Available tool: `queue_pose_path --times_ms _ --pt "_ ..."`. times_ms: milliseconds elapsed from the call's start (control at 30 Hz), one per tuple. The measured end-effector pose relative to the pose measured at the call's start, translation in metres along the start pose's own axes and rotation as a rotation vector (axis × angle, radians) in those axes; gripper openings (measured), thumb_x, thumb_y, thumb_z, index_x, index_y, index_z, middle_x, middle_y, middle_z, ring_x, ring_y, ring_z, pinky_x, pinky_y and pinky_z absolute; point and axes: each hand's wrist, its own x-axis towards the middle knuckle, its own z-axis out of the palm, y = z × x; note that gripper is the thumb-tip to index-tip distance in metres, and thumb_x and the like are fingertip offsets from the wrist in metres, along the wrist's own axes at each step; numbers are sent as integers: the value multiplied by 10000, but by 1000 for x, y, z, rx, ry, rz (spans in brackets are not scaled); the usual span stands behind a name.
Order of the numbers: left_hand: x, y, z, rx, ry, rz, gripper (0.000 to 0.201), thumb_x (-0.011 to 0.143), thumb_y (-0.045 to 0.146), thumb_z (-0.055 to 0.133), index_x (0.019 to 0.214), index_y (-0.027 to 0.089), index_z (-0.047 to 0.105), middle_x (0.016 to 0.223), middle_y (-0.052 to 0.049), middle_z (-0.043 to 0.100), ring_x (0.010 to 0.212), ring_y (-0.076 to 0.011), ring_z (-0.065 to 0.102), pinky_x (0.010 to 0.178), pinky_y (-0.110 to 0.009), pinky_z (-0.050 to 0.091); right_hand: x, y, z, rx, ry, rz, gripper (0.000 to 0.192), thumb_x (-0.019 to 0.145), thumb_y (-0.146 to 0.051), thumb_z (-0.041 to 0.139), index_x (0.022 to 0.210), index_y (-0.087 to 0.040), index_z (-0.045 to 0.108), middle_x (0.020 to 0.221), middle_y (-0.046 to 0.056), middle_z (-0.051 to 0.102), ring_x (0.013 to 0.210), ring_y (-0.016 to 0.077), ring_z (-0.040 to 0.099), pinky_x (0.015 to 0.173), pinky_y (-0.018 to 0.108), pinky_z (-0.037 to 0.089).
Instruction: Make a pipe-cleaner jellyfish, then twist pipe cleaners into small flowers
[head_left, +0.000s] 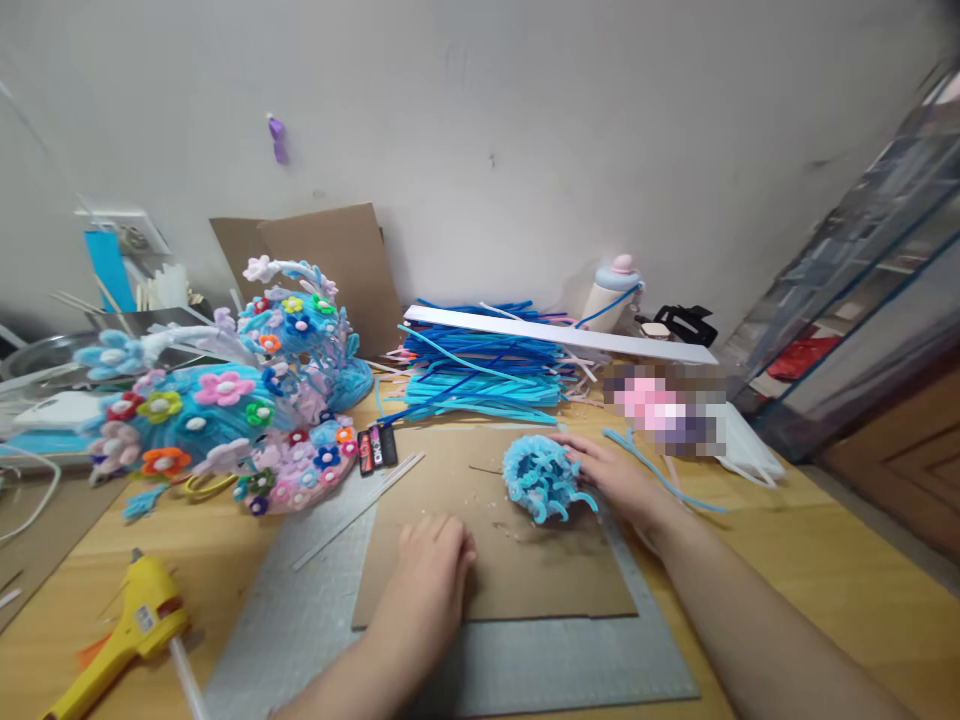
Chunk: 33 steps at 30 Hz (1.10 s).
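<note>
Two hands rest on cardboard (pixel 525 570) atop a wooden table (pixel 847 580).

Layout of the table (pixel 825 590)
A cardboard sheet (pixel 450 480) lay on a mat (pixel 300 620); glue gun (pixel 127 630) at left, pipe-cleaner stack (pixel 480 375) behind.

A plain white wall (pixel 525 130) backs a wooden table (pixel 840 590). A purple clip (pixel 277 138) hangs on the wall; cardboard (pixel 330 260) leans against it. At right, a glazed cabinet (pixel 862 300) stands beside a wooden door (pixel 900 470). Lighting is even and diffuse.
</note>
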Motion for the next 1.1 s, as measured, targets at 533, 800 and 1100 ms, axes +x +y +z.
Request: queue_pose_path --times_ms 533,800,1100 --pt "-2 -16 -94 82 -350 92 340 752 38 415 1004 236 527 880 -10 665 765 -169 609 637 -250 417 -9 -18 3 -108 -85 88 522 755 -496 629 1223 -267 598 1313 88 556 1164 343 532 928 460 469" --pt "12 -7 -50 -16 -227 56 340 735 36 417 950 227 597 947 -34 670 866 -203 629 742 -305 474 -5 -6 0 -117 -212 -22 471 803 -421 602 1257 -302 560 1342 55 532 1259 315 443 1030 452 374" --pt "6 0 -7 -235 93 3 307 838 98 389 1069 202 563 1084 -71 644 1015 -209 590 881 -354 466 -13 0 19 1 -232 56 457 849 -401 511 1287 -280 465 1285 70 534 843 216 632 565 271 516"
